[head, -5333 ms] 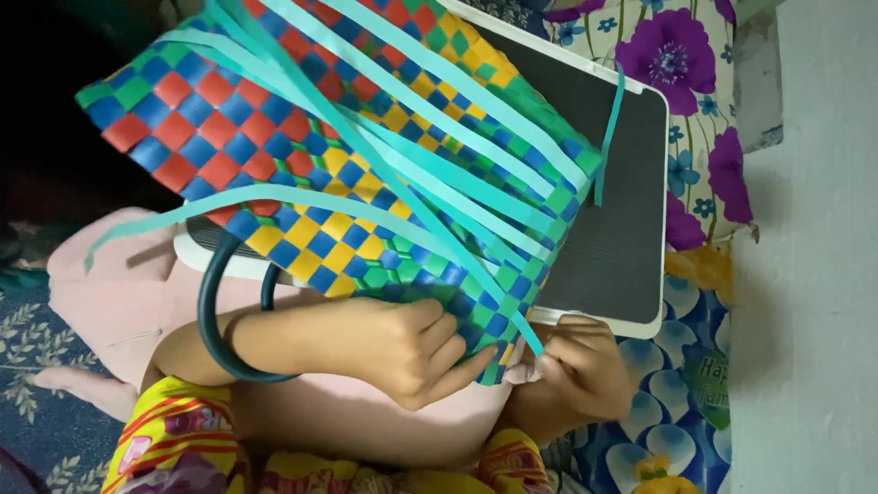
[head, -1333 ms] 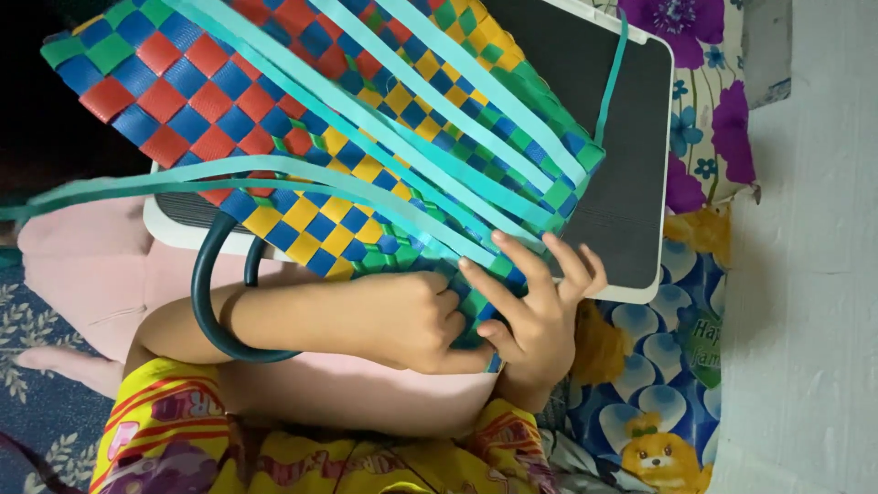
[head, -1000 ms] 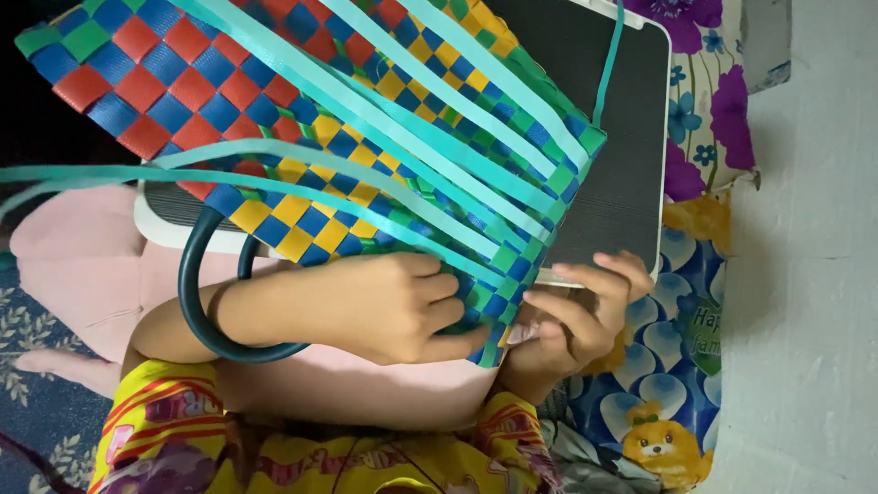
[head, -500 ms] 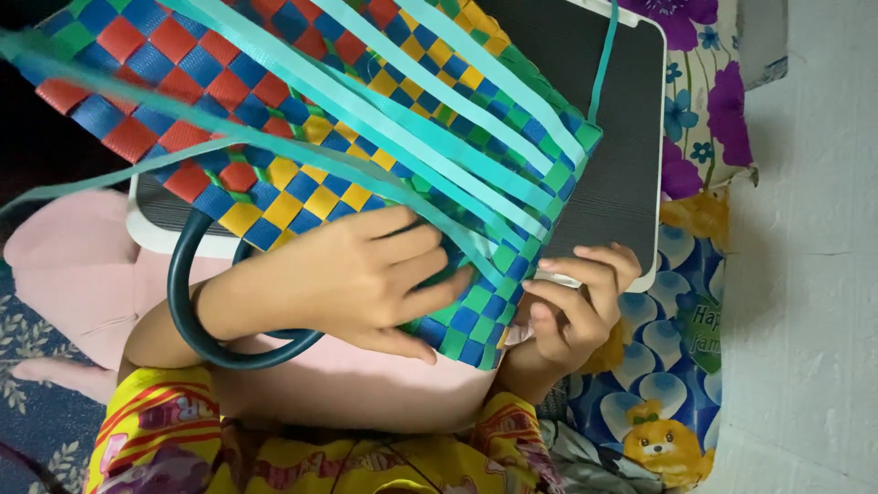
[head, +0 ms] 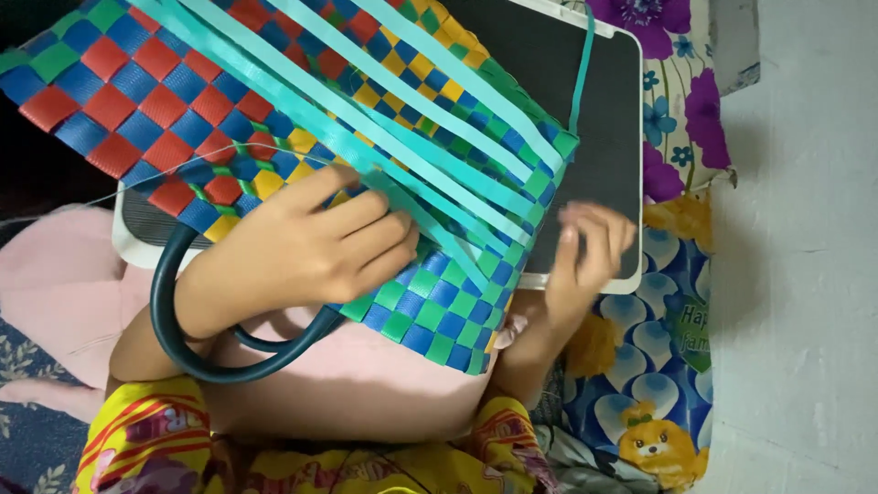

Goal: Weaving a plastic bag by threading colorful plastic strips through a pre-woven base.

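Across my lap, over a dark board [head: 594, 137], the woven basket [head: 274, 137] fills upper left; my left hand [head: 311, 242] lies flat pinning teal strips [head: 412, 174], so my open right hand [head: 590, 252] should pull snug.

woven basket [head: 274, 119] lies on board [head: 604, 137], under left hand [head: 311, 242].

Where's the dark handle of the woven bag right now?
In the head view, the dark handle loops around the left hand's wrist at lower left, below the woven bag and over the pink cushion.

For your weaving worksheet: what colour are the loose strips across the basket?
Turquoise: the loose strips, seen in the head view.
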